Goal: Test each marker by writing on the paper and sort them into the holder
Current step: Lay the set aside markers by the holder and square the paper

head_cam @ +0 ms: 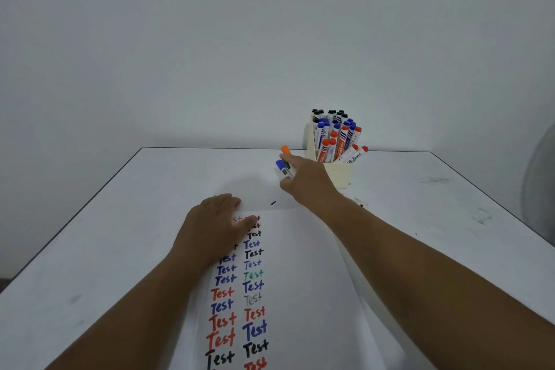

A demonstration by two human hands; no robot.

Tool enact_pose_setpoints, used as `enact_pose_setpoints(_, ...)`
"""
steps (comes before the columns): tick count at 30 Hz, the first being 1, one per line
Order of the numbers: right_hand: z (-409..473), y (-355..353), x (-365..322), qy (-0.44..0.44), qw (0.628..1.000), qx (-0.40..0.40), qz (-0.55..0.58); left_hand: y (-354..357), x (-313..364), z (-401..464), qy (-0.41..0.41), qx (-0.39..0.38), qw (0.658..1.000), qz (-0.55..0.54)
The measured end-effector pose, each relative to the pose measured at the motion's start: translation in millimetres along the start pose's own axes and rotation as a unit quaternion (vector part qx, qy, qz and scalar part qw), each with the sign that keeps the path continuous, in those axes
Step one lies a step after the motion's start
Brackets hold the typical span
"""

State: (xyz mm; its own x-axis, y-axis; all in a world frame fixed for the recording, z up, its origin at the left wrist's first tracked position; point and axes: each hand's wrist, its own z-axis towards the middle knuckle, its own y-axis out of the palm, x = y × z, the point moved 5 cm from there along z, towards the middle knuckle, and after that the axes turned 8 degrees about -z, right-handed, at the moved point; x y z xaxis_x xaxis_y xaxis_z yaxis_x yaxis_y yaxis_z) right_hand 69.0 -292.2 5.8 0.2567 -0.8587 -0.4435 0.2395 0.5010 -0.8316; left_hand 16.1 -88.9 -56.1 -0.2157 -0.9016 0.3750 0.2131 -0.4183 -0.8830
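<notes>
A white sheet of paper [303,279] lies on the table, with two columns of the word "Test" in red, blue, black and green. My left hand [210,228] rests flat on the sheet's upper left part. My right hand [303,179] reaches far forward over a few loose markers: an orange-capped marker [285,149], a blue-capped marker [281,166] and a dark green one between them. Its fingers lie over these markers; I cannot tell whether they grip one. A cream holder [339,173] just right of that hand is packed with black, blue and red-orange markers.
The white table [105,234] has a dark edge on the left and ends at a pale wall. Small ink marks [273,203] dot the surface near the holder. Something grey and rounded [540,189] stands at the far right.
</notes>
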Motion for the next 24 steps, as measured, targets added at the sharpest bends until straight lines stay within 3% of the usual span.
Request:
enact_pose_setpoints(6,37.2,27.3,18.9,0.049,0.998,0.017,-0.032,2.7,-4.1,3.9,0.004,0.005,1.0,0.007)
enact_pose_setpoints(14,50.2,83.9,38.9,0.088,0.973,-0.071,-0.204,5.7,-7.7,2.9,0.011,0.011,1.0,0.002)
enact_pose_setpoints(24,60.9,79.3,32.6,0.1,0.966,-0.106,-0.214,5.7,-7.2,2.9,0.005,0.009,1.0,0.0)
